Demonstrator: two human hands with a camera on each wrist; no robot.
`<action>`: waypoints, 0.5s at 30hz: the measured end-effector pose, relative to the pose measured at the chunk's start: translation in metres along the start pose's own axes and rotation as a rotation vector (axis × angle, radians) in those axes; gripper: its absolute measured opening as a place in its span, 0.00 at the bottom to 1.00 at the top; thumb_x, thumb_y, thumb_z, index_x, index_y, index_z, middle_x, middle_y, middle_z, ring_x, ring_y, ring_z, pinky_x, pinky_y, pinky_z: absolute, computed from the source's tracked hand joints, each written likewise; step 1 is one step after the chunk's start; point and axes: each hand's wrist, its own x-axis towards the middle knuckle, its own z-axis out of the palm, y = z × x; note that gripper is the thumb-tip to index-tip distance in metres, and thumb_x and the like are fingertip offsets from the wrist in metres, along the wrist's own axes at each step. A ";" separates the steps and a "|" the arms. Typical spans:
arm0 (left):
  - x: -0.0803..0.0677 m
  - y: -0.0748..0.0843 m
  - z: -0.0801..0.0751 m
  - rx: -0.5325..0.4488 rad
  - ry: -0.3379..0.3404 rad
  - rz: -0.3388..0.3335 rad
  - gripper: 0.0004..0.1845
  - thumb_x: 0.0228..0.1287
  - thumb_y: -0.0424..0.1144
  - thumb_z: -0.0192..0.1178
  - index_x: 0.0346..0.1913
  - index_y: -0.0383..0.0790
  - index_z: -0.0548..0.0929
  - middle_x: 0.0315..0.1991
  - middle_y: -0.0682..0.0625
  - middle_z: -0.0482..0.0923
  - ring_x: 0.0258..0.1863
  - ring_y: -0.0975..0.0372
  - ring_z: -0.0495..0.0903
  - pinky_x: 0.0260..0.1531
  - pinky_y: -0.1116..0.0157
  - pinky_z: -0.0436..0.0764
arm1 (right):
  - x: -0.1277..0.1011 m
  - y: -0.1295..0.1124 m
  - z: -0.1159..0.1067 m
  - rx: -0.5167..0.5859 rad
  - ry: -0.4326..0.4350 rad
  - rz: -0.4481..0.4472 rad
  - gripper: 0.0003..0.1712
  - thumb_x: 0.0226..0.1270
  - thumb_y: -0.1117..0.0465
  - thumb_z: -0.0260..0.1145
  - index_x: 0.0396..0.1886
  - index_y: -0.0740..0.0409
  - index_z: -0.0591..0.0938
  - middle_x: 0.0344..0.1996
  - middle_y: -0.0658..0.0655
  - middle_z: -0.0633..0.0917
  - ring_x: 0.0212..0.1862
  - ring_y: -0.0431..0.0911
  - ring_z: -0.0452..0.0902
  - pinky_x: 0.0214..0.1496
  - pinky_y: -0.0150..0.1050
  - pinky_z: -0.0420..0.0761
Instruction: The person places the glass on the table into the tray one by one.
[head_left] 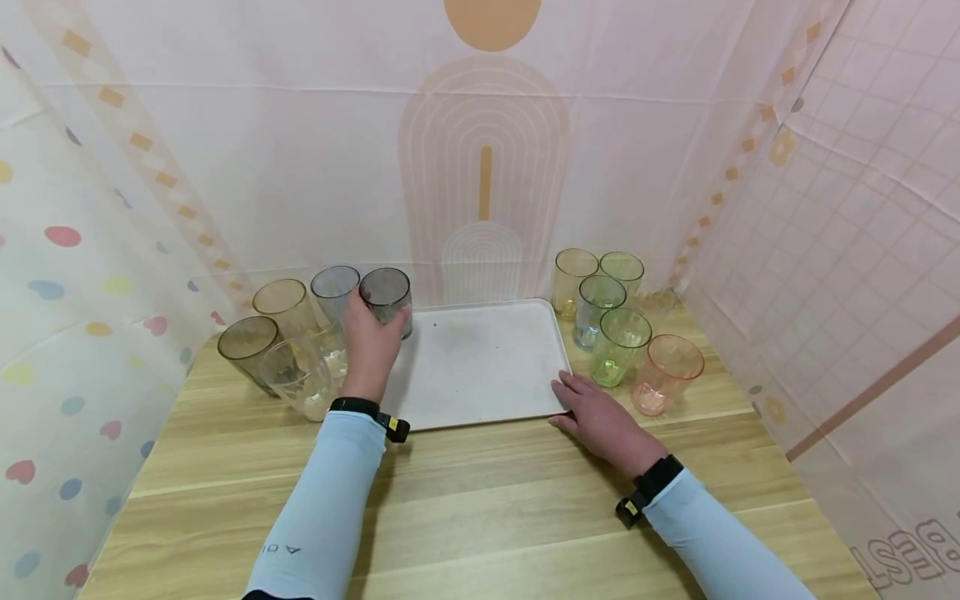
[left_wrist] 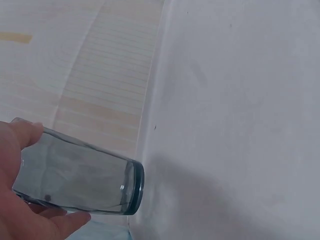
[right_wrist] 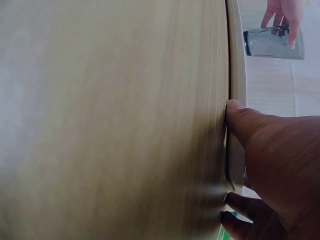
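Observation:
My left hand [head_left: 371, 343] grips a smoky grey drinking glass [head_left: 386, 293] around its side, upright at the back left corner of the white tray [head_left: 487, 358]. In the left wrist view the thumb and fingers lie on opposite sides of this glass, whose thick base is close over the tray's edge. My right hand [head_left: 603, 423] holds the tray's front right corner, the thumb at the front edge and the fingers around the right side. Beside the left hand stands a bluish glass [head_left: 335, 287].
Left of the tray are an amber glass [head_left: 281, 304], a dark brown glass [head_left: 251, 346] and a clear glass [head_left: 296, 379]. On the right stand a yellow glass [head_left: 576, 279], a pink glass [head_left: 667, 371], a light blue glass [head_left: 597, 312] and green ones. A patterned curtain [head_left: 322, 183] hangs behind.

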 end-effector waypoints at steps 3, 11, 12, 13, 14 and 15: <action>0.005 0.001 0.001 -0.005 -0.014 -0.017 0.54 0.78 0.49 0.71 0.90 0.35 0.47 0.87 0.34 0.52 0.86 0.46 0.55 0.85 0.49 0.59 | 0.000 -0.001 0.000 0.001 0.001 -0.001 0.39 0.83 0.49 0.70 0.82 0.67 0.73 0.82 0.71 0.69 0.83 0.69 0.63 0.82 0.64 0.69; 0.017 0.005 0.011 -0.014 -0.053 -0.076 0.55 0.81 0.50 0.68 0.91 0.39 0.39 0.90 0.35 0.46 0.89 0.47 0.48 0.87 0.50 0.53 | -0.001 -0.001 -0.001 0.001 0.030 -0.003 0.38 0.83 0.51 0.71 0.80 0.69 0.74 0.81 0.72 0.71 0.82 0.70 0.64 0.81 0.64 0.69; 0.018 0.004 0.013 -0.012 -0.048 -0.082 0.56 0.81 0.50 0.68 0.91 0.39 0.39 0.90 0.35 0.46 0.89 0.47 0.49 0.87 0.50 0.53 | -0.001 -0.001 -0.001 0.001 0.029 -0.005 0.38 0.83 0.51 0.71 0.80 0.69 0.74 0.81 0.72 0.71 0.82 0.70 0.64 0.81 0.65 0.69; 0.019 0.003 0.014 -0.008 -0.041 -0.085 0.55 0.81 0.50 0.68 0.91 0.39 0.40 0.89 0.35 0.47 0.88 0.48 0.49 0.87 0.51 0.53 | -0.001 -0.001 -0.001 0.002 0.027 -0.006 0.38 0.83 0.51 0.71 0.80 0.69 0.74 0.81 0.72 0.71 0.82 0.70 0.64 0.81 0.65 0.69; 0.020 0.002 0.016 0.001 -0.037 -0.090 0.55 0.81 0.50 0.68 0.91 0.39 0.40 0.89 0.35 0.47 0.88 0.48 0.50 0.87 0.51 0.53 | -0.001 -0.001 -0.001 0.001 0.024 -0.007 0.38 0.83 0.51 0.71 0.80 0.69 0.74 0.81 0.72 0.70 0.82 0.70 0.63 0.81 0.65 0.69; 0.020 0.001 0.017 0.002 -0.038 -0.096 0.55 0.81 0.50 0.67 0.91 0.40 0.39 0.90 0.36 0.47 0.89 0.48 0.49 0.87 0.50 0.53 | -0.001 -0.001 -0.001 0.002 0.019 -0.005 0.38 0.83 0.50 0.70 0.81 0.69 0.73 0.81 0.72 0.70 0.82 0.70 0.63 0.81 0.65 0.69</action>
